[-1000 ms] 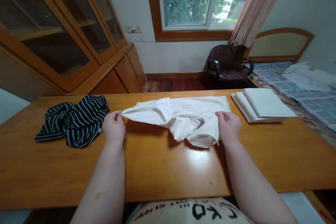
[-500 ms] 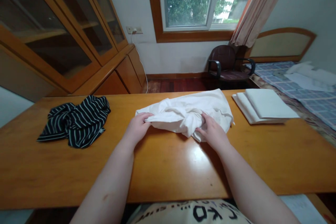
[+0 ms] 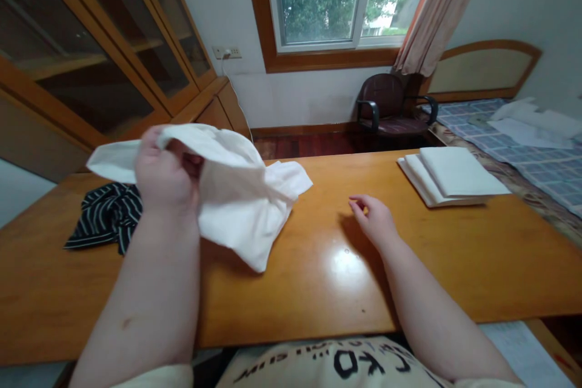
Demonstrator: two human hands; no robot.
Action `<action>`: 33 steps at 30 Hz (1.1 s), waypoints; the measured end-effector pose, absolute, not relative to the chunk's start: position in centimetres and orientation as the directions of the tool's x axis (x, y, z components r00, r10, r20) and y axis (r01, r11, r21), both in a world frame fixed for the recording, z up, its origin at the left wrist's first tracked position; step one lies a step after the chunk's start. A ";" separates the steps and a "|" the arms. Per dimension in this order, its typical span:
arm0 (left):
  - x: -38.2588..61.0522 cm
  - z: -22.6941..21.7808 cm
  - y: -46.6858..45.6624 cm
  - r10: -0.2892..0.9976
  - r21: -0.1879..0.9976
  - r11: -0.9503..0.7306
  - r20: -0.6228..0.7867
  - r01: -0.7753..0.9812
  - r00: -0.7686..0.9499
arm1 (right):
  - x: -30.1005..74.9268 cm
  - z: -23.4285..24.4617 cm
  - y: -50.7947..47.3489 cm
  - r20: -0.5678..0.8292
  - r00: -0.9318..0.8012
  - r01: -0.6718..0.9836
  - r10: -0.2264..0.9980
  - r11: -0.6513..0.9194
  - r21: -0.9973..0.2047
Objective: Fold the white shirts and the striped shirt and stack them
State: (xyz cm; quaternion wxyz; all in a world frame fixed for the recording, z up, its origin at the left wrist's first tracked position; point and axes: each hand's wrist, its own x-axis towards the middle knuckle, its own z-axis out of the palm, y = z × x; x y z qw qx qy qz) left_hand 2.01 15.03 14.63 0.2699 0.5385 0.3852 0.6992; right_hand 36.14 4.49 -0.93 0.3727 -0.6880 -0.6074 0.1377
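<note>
My left hand (image 3: pixel 166 173) is raised over the left part of the table, its fingers closed round a crumpled white cloth (image 3: pixel 236 194). One end of the cloth sticks out to the left, while the larger part hangs to the right and down to the tabletop. Whether it is a garment I cannot tell. Above the middle of the table is my right hand (image 3: pixel 375 218), fingers loosely curled with a small gap between thumb and forefinger and nothing held. A black cloth with white stripes (image 3: pixel 107 215) lies bunched at the left, partly hidden behind my left hand and forearm.
On the right of the wooden table (image 3: pixel 295 297) lies a stack of folded white cloth (image 3: pixel 459 176). Beyond the table are a dark red armchair (image 3: pixel 386 106), a bed with a checked cover (image 3: pixel 513 139) and a glass-doored cabinet (image 3: pixel 104 42).
My left hand has lifted the white cloth and carried it left, in front of the striped cloth. My right hand has let go of the white cloth and stayed near the middle.
</note>
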 end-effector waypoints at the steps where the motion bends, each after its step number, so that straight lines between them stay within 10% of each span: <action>1: 3.4 13.9 13.9 0.844 0.849 -0.518 0.488 -0.103 -0.221 | 35.3 -1.0 4.3 0.264 0.123 0.653 0.957 0.122 -0.747; 8: 9.8 12.1 8.7 0.976 0.920 -0.168 0.206 -0.354 0.072 | 31.8 -2.4 3.7 0.257 -0.329 0.480 0.909 0.396 -0.783; 11: 8.7 13.5 8.9 0.931 0.894 -0.355 0.365 -0.273 -0.014 | 33.6 -2.4 3.3 0.538 0.039 0.645 0.842 0.390 -0.657; 13: 7.3 14.1 8.8 0.824 0.806 -0.565 0.546 -0.174 -0.149 | 35.3 -1.9 2.7 0.747 0.319 0.743 0.584 0.336 -0.580; 15: 5.7 13.7 8.3 0.674 0.687 -0.726 0.701 -0.030 -0.233 | 36.7 -1.2 2.3 0.823 0.305 0.796 0.480 0.345 -0.497; 20: 2.5 9.2 5.9 0.624 0.596 -0.781 0.761 0.186 0.179 | 36.5 -0.1 2.6 0.508 -0.163 0.530 0.846 0.509 -0.678; 25: 1.6 5.5 3.6 0.709 0.729 -0.538 0.120 0.424 0.695 | 35.7 -0.3 3.3 0.426 0.246 0.187 0.871 0.388 -0.902; 28: 2.2 4.5 2.1 0.691 0.767 -0.441 -0.041 0.466 0.722 | 35.4 0.4 3.9 0.316 0.310 0.228 0.897 0.252 -0.940; 33: 3.4 4.0 1.4 0.621 0.787 -0.443 -0.076 0.429 0.780 | 33.0 2.0 5.7 -0.006 -0.163 0.515 0.987 0.080 -0.853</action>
